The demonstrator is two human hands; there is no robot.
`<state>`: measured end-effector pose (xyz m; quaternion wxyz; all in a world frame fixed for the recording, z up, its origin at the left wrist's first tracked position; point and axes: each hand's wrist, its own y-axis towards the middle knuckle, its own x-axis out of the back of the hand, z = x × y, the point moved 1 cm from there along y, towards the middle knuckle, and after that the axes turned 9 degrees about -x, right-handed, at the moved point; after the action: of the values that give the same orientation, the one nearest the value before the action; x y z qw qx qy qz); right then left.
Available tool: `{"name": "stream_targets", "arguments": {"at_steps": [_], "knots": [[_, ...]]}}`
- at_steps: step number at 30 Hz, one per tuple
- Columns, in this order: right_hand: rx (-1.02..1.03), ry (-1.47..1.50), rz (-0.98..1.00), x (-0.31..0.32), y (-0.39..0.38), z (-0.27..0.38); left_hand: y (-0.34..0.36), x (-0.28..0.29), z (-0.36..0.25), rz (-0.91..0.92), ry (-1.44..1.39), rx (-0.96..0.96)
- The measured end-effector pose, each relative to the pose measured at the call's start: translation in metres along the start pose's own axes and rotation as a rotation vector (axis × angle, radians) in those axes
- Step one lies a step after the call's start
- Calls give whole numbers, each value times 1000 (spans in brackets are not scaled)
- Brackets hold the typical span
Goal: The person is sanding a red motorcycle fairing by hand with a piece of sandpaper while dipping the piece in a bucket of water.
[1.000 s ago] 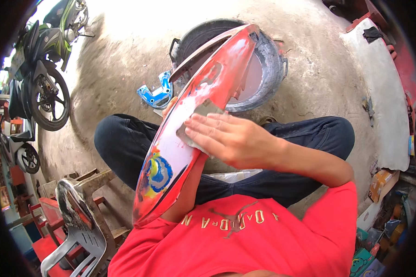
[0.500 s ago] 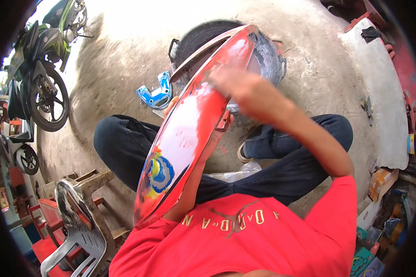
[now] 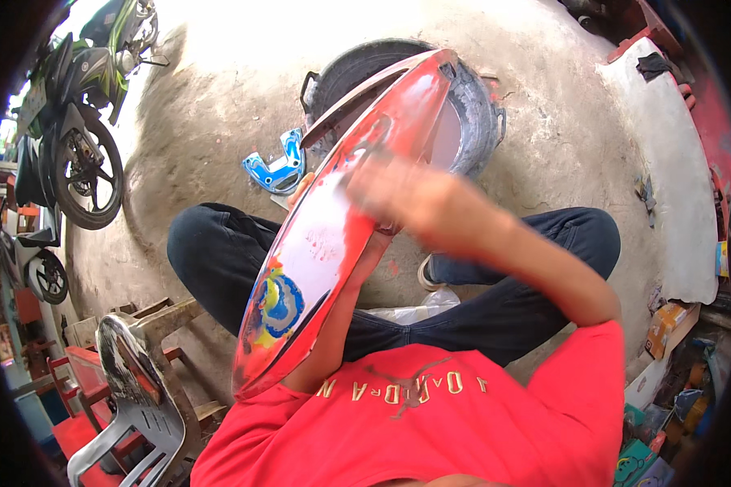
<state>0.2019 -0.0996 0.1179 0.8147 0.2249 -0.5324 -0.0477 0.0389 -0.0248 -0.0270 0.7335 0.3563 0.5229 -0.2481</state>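
Shirt (image 3: 341, 442): bright red, plain weave, loose, creased about the shoulders. Short sleeves; the right sleeve (image 3: 581, 365) ends near the elbow, same red, no trim visible. Across the chest, a row of lettering (image 3: 394, 395), gold-outlined, reading upside down from above. Dark brownish emblem (image 3: 406, 377) overlaps the letters, limbs splayed. Jeans (image 3: 227, 256): dark navy denim, long-legged, seams faintly visible, folds at the knees. Shoe (image 3: 427, 274): pale curved edge only. Right hand (image 3: 414, 195) bare, blurred.
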Motion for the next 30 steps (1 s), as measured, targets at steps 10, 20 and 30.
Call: {"name": "stream_targets", "arguments": {"at_steps": [10, 20, 30], "knots": [[-125, -38, 9, 3, -9, -13, 11, -43, 3, -247, -84, 35], [-254, -188, -7, 0, -17, -32, 19, -45, 12, -126, 107, 85], [-190, -191, 9, 6, -9, -25, 21, -53, 13, -120, 97, 50]]}}
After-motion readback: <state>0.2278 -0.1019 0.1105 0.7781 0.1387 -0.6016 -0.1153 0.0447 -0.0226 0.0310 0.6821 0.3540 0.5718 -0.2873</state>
